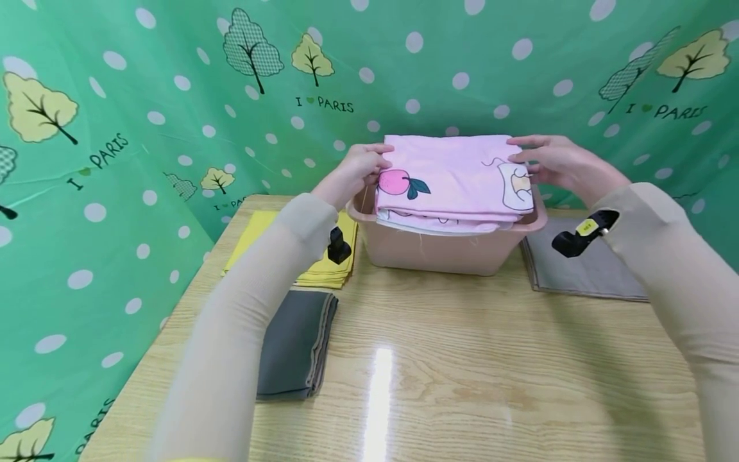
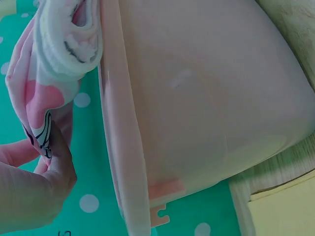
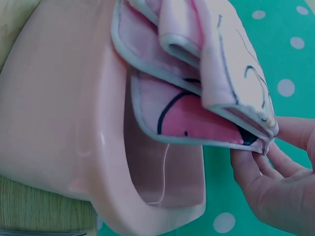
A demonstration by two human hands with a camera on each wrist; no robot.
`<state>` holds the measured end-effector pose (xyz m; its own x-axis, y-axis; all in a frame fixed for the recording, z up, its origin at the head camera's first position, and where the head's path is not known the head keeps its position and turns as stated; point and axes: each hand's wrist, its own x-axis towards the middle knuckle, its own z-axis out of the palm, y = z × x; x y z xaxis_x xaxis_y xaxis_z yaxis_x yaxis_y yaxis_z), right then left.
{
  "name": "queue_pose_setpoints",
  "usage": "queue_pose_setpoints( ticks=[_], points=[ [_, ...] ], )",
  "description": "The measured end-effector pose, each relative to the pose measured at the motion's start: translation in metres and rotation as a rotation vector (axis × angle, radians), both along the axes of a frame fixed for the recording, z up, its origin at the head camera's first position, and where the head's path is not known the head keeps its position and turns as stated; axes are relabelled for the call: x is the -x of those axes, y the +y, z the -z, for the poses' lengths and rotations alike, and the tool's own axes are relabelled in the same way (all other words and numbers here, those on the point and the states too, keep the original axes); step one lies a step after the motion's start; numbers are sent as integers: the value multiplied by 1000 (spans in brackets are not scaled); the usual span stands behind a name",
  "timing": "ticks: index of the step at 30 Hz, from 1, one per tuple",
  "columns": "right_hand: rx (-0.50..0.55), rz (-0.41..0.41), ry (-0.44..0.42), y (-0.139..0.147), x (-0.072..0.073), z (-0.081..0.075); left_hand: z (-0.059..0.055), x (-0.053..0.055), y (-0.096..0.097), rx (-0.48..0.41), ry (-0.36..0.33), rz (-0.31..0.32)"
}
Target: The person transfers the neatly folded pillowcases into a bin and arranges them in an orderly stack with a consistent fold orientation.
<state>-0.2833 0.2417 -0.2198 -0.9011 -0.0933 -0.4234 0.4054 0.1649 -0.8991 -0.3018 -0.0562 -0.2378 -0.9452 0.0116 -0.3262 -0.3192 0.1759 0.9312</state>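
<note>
A folded pink cloth [image 1: 444, 173] with a peach print and white edging lies across the top of a pale pink plastic basket [image 1: 427, 253]. My left hand [image 1: 360, 168] pinches the cloth's left side between thumb and fingers; the left wrist view shows this hand [image 2: 42, 179] gripping a bunched edge. On the opposite side my right hand [image 1: 554, 163] holds the other edge, and in the right wrist view its thumb and fingers [image 3: 246, 169] pinch the layered corner. Below the cloth, part of the basket's inside [image 3: 167, 172] shows. The basket's deeper contents are hidden.
Folded yellow cloths [image 1: 323, 276] lie left of the basket, partly behind my left arm. Nearer to me is a dark grey folded cloth [image 1: 294, 346]. A grey-brown cloth [image 1: 583, 263] lies to the right. Behind the wooden table [image 1: 462, 359] hangs a green patterned curtain [image 1: 404, 77].
</note>
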Motion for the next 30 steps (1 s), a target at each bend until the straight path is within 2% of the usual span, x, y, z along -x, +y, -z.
queue_pose_setpoints(
  ticks=[6, 15, 24, 30],
  points=[
    [-78, -51, 20, 1, 7, 6, 5, 8, 0, 15, 5, -8],
    [-165, -155, 21, 3, 12, 11, 12, 11, 0, 27, 32, 10],
    [-218, -233, 55, 4, 17, 17, 18, 17, 4, 104, 62, 25],
    [-265, -247, 58, 2, 21, 23, 21, 20, 5, 122, 62, 35]
  ],
)
